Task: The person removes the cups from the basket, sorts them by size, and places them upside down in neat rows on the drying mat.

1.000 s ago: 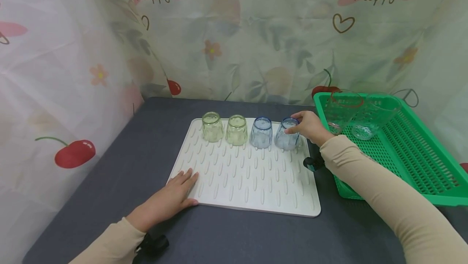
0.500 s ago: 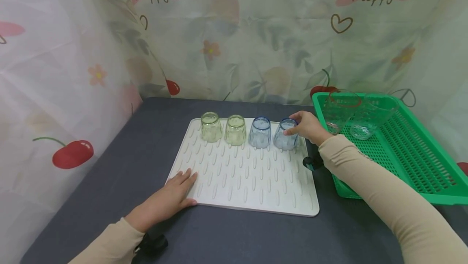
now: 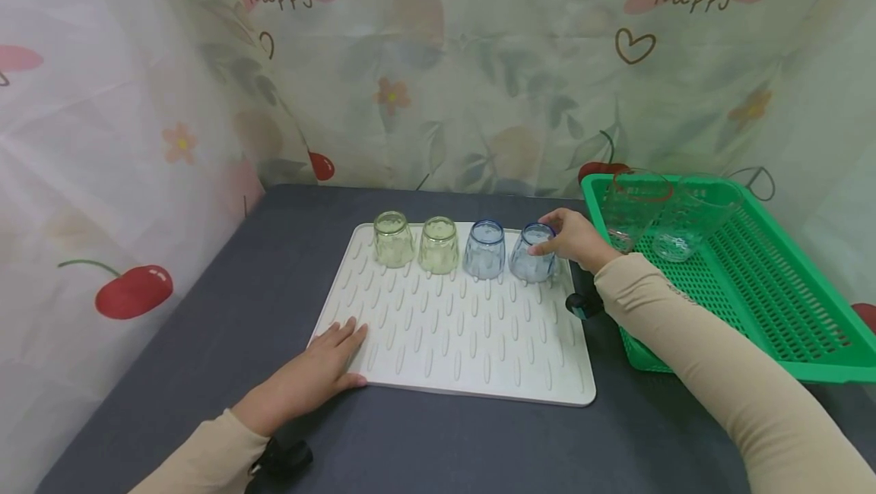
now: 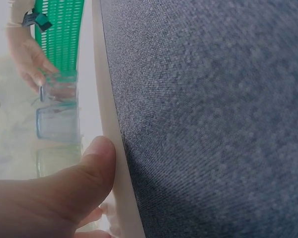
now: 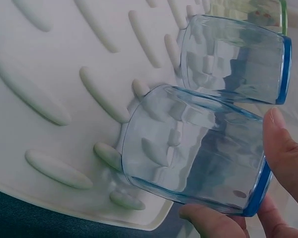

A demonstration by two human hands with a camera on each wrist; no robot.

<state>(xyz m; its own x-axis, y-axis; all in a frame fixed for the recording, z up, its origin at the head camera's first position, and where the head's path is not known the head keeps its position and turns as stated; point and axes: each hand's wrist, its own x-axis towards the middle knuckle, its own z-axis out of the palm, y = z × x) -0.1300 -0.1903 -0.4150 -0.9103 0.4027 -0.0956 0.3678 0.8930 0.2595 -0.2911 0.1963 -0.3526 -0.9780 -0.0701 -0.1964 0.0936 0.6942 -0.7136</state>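
Observation:
Four in a row would exceed my count, so several upside-down glasses line the far edge of a white ridged drying mat (image 3: 452, 334). Two are green, a left one (image 3: 393, 239) and a right one (image 3: 439, 245); two are blue, an inner one (image 3: 485, 250) and an outer one (image 3: 532, 257). My right hand (image 3: 575, 239) grips the outer blue glass near its raised base, thumb on the near side, as the right wrist view shows. The glass mouth meets the mat's ridges. My left hand (image 3: 318, 368) rests spread on the mat's near left corner, thumb (image 4: 102, 153) along its front edge.
A green plastic basket (image 3: 794, 304) stands right of the mat, with two clear taller glasses, one (image 3: 626, 213) at its left and another (image 3: 684, 228) beside it. Dark cloth (image 3: 438, 448) covers the table. A printed curtain (image 3: 438, 83) hangs behind and at the sides.

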